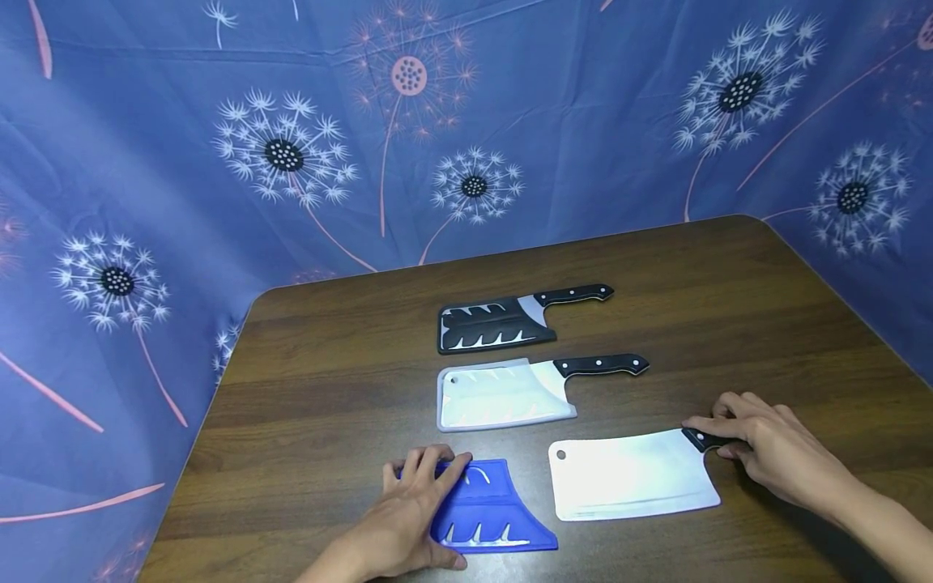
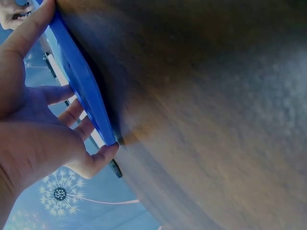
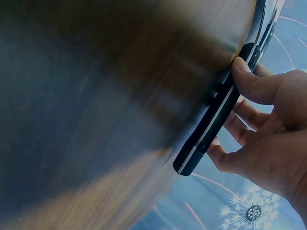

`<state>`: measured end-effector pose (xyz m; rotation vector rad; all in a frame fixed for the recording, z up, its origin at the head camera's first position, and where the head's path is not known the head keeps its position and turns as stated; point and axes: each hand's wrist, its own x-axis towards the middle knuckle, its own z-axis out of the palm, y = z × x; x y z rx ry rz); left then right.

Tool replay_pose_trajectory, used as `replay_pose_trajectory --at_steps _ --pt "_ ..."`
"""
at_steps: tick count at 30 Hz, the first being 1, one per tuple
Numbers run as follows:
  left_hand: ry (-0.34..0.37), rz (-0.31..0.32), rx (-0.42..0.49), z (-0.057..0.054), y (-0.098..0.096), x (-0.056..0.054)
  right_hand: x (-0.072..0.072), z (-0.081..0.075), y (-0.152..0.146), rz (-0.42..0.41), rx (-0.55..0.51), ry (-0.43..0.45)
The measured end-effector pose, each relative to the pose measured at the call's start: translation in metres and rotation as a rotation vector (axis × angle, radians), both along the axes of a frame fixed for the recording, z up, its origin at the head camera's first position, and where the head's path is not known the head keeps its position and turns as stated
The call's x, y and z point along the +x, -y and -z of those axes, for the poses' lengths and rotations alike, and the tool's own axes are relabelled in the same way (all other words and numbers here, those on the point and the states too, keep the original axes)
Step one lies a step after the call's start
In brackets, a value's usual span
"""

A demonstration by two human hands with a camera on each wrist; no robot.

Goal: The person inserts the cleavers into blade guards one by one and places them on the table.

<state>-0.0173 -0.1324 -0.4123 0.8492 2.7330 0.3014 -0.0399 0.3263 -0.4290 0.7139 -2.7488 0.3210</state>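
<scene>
In the head view my left hand (image 1: 406,512) spans the closed end of a blue blade sheath (image 1: 490,508), its thumb at the near edge and fingers at the far edge. The left wrist view shows this blue sheath (image 2: 84,79) between thumb and fingers, close to the tabletop. To its right lies a bare cleaver (image 1: 630,478), its wide blade pointing left towards the sheath's open side, with a gap between them. My right hand (image 1: 783,453) pinches the cleaver's black handle (image 1: 701,440). In the right wrist view the handle (image 3: 216,115) sits between thumb and fingers.
Farther back on the wooden table (image 1: 328,389) lie two sheathed cleavers. One is in a clear whitish sheath (image 1: 503,395), the other in a black sheath (image 1: 492,325). Both handles point right. A blue dandelion-print cloth (image 1: 568,105) hangs behind the table.
</scene>
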Motion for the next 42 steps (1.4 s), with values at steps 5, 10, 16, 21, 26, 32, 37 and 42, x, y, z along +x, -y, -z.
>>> replay_pose_trajectory --at_steps 5,10,16,21,26,32,37,42 --pt "0.000 -0.011 0.015 0.000 -0.001 -0.001 0.002 0.001 0.002 0.015 -0.010 0.013" --pt "0.000 -0.028 0.026 0.000 -0.002 -0.002 0.005 0.000 0.004 0.030 -0.035 0.027" --pt "-0.051 -0.049 0.061 0.002 -0.005 -0.003 0.006 -0.005 0.006 0.063 -0.050 0.005" --pt "-0.122 -0.057 0.126 0.003 -0.006 -0.004 0.006 -0.011 0.006 0.075 -0.092 -0.060" --pt "-0.182 -0.073 0.177 -0.001 -0.008 -0.010 0.007 -0.018 0.007 0.101 -0.169 -0.114" --pt "-0.258 -0.115 0.192 -0.013 -0.011 -0.017 0.007 -0.028 0.013 0.140 -0.259 -0.212" --pt "-0.405 -0.141 0.236 -0.026 -0.009 -0.026 0.006 -0.037 0.015 0.139 -0.293 -0.282" --pt "-0.509 -0.142 0.289 -0.037 -0.006 -0.035 0.004 -0.044 0.018 0.132 -0.315 -0.314"
